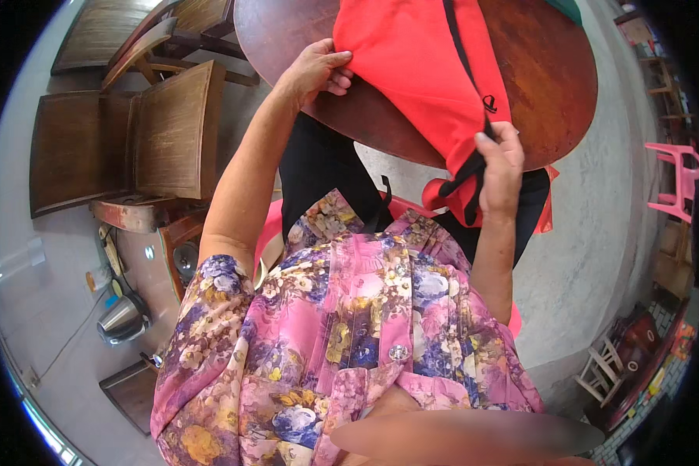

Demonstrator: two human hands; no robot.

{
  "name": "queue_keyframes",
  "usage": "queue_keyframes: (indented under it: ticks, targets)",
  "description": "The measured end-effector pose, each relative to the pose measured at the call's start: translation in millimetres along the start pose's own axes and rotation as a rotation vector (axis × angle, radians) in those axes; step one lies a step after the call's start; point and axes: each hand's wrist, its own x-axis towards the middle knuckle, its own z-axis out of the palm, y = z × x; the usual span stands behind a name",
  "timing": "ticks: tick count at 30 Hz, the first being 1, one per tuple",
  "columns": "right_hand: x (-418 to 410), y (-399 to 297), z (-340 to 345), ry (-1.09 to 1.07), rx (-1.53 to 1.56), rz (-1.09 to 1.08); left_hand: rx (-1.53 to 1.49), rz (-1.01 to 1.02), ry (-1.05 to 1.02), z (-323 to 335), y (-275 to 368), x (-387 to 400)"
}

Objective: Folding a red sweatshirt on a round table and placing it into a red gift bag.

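A red fabric garment (419, 76) with black trim lies partly on the round wooden table (553, 87) and hangs over its near edge. My left hand (323, 69) pinches the garment's left edge between thumb and fingers. On the other side, my right hand (501, 169) grips the black-trimmed edge near the table's rim, with a bunched end of red and black cloth hanging beside the palm. A small black cord loop (489, 104) shows on the garment just above my right hand. The garment's far end runs out of view at the top.
Wooden chairs (175, 131) stand at the left, near a metal kettle (122, 319). Green cloth (566, 9) touches the table's far right edge. A pink plastic stool (675, 177) stands at the far right, and a small wooden stool (600, 373) is at the lower right.
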Motion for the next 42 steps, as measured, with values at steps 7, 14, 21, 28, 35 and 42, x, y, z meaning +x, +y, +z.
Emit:
queue_keyframes:
  ticks: [7, 14, 21, 28, 35, 42]
  targets:
    - [-3, 16, -17, -0.036, 0.143, 0.078, 0.271, -0.093, -0.025, -6, 9, -3]
    - [-34, 14, -60, 0.382, -0.530, -0.294, 0.664, 0.754, 0.515, 21, 32, -12]
    - [-77, 59, -85, 0.241, -0.076, 0.056, 1.426, 0.959, -0.009, 113, -32, -29]
    - [-91, 27, -87, -0.019, 0.233, 0.309, 1.384, 1.002, -0.135, 102, -18, -37]
    - [-92, 7, -83, -0.056, 0.463, 0.214, 1.293, 0.964, -0.220, 103, -13, -47]
    - [-93, -13, -64, -0.053, 0.449, 0.127, 1.161, 1.130, -0.098, 137, -44, -60]
